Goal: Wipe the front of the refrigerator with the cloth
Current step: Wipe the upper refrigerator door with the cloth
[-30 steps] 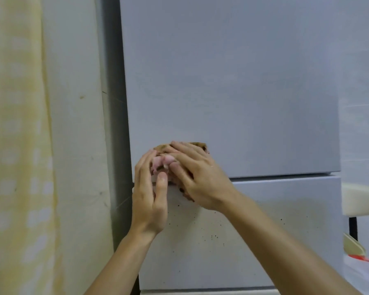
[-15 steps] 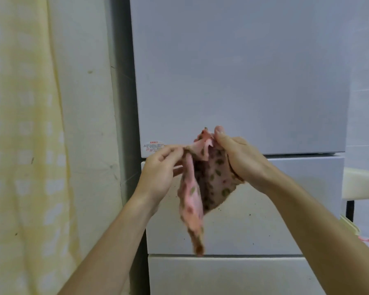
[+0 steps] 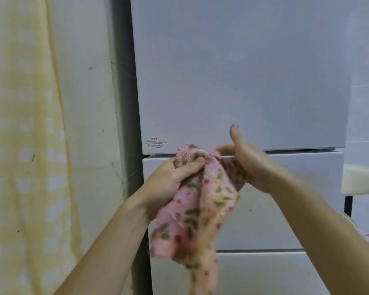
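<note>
Since 0.5 s ago the left hand (image 3: 170, 182) has gone from pinching the cloth's top edge to bunching it in a fist, and the cloth (image 3: 200, 211) has opened from a narrow strip into a wider hanging drape. It is pink with green and red marks and hangs in the air in front of the refrigerator (image 3: 243, 71), level with the seam between the upper door and the middle drawer (image 3: 296, 213); whether it touches the front cannot be told. The left hand's fingers (image 3: 192, 166) are curled tight round the gathered top of the cloth. The right hand (image 3: 251, 165) meets the cloth's right side with its thumb standing up free and 1 finger lying straight along the upper edge; its other fingers are hidden behind the fabric, so I cannot tell whether it grips. Small dark specks dot the middle drawer. A sticker (image 3: 156, 143) with red print sits at the upper door's bottom left corner. A pale yellow curtain (image 3: 19, 145) hangs at far left beside a scuffed white wall (image 3: 87, 103).
</note>
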The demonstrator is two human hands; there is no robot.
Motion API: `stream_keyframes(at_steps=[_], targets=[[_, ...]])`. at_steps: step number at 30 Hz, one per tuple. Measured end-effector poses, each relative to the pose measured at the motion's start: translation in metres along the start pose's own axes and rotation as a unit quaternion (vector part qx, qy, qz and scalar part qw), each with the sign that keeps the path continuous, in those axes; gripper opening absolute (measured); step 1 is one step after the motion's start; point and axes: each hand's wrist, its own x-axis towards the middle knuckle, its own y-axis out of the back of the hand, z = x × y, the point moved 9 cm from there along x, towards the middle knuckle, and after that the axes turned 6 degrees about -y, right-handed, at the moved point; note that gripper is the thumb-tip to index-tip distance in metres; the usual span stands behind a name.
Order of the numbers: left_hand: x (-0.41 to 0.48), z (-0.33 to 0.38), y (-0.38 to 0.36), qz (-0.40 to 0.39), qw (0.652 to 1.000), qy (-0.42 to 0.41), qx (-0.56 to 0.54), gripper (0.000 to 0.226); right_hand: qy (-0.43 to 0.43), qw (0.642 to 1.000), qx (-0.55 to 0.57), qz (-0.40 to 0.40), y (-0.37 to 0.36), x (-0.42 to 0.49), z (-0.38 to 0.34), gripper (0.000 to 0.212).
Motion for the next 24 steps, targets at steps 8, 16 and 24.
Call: stream_keyframes(at_steps=[8, 16, 24], targets=[[0.003, -0.005, 0.025, 0.079, 0.994, 0.016, -0.069, 0.031, 0.033, 0.999, 0.036, -0.012, -0.015, -0.031, 0.016, 0.080], [0.003, 0.022, 0.060, 0.179, 0.982, -0.047, 0.038, 0.053, 0.127, 0.969, 0.213, 0.019, 0.012, -0.022, -0.001, 0.048], [0.003, 0.041, 0.063, 0.137, 0.983, -0.082, 0.092, 0.064, 0.257, 0.950, -0.034, 0.177, 0.028, -0.037, -0.040, 0.024]])
